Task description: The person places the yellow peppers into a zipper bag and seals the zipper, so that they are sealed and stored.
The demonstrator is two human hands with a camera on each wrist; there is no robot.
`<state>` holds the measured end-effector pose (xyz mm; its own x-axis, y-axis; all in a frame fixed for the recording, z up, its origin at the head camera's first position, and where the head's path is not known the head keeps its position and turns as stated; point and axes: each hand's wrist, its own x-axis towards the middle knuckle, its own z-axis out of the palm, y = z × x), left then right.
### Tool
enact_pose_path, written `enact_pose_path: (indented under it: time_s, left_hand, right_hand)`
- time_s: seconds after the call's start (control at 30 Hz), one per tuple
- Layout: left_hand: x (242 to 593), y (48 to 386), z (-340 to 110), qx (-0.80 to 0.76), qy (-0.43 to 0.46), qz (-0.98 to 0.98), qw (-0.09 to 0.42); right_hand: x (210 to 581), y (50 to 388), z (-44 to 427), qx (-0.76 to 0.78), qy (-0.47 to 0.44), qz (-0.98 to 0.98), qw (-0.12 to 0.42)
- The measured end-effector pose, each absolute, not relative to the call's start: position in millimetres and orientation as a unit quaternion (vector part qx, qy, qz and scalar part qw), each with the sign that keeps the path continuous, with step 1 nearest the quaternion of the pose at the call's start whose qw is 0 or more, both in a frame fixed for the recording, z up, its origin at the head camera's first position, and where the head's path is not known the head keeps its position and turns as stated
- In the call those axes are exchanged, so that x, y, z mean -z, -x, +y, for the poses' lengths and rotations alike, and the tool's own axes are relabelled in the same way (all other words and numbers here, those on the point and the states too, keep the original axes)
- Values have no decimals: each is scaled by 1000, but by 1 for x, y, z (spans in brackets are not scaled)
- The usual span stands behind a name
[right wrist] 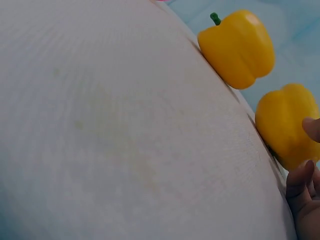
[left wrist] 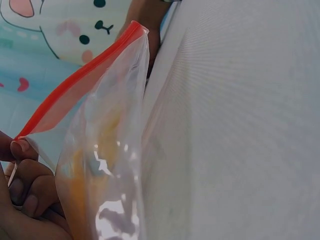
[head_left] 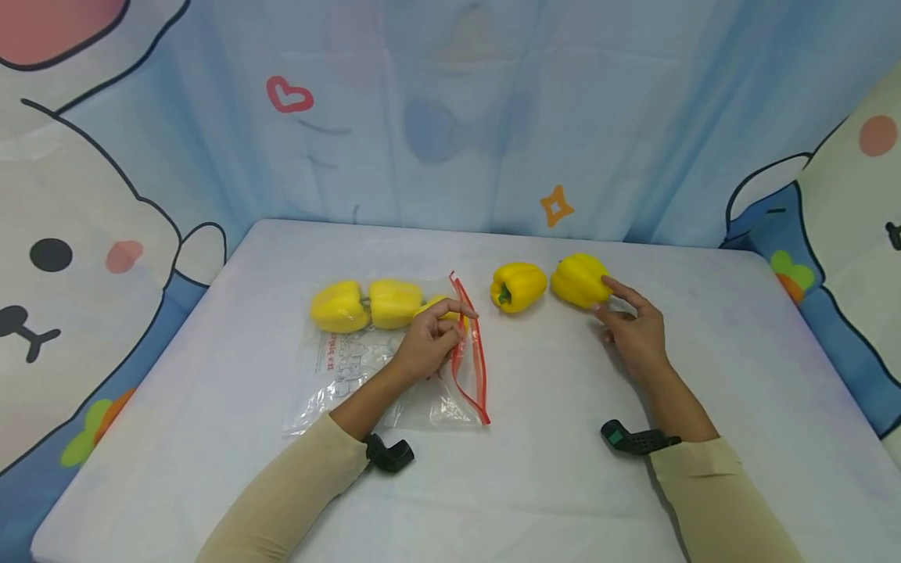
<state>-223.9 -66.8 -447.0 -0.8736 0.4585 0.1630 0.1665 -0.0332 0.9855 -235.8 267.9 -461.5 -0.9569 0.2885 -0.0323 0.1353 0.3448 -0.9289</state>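
- Right pepper: on the table, to the right of the bag and a little beyond its mouth, long axis slanting from far left to near right
- Right hand: the nearer hand; its fingers touch the right pepper's right end, the side away from the bag, but I cannot tell whether they grip it
- Other pepper: between the bag and the right pepper, near both, so in my judgement the way to the bag's mouth must go over or around it
- Left hand: over the bag's right end, fingers pinching the red strip along the mouth, which faces the loose peppers
- Bagged peppers: three in a row inside the bag, counted only in the head view
- Left wrist view alone shows clearly thumb and finger pinching the strip, raised above the bag's body; right wrist view shows a fingertip overlapping the right pepper's side
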Motion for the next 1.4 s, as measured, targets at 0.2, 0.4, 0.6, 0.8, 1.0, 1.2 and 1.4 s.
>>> enact_pose_path:
  time_s: [0.2,0.4,0.6,0.8,1.0,1.2,1.4]
  left_hand:
    - [447,224,-66,-682,-231,685,107]
    - [448,224,-67,-680,-230,688,111]
    - [448,225,-70,-673,-227,695,114]
    - [448,225,-68,-671,-230,696,116]
    - [447,224,-67,-675,-230,691,115]
    - [446,222,-67,-674,-227,695,110]
    - [446,222,-66,-674,-229,694,109]
  right_hand:
    - [462,233,265,-528,140,-830,112]
    - [459,234,262,-502,129,-851,88]
    - [457,239,254,-448,96,-886,72]
    - [455,238,254,-447,125,-883,70]
    - [454,235,256,-435,116,-890,76]
    - [454,233,257,-449,105,-884,77]
    - [455,233,257,-495,118,-857,76]
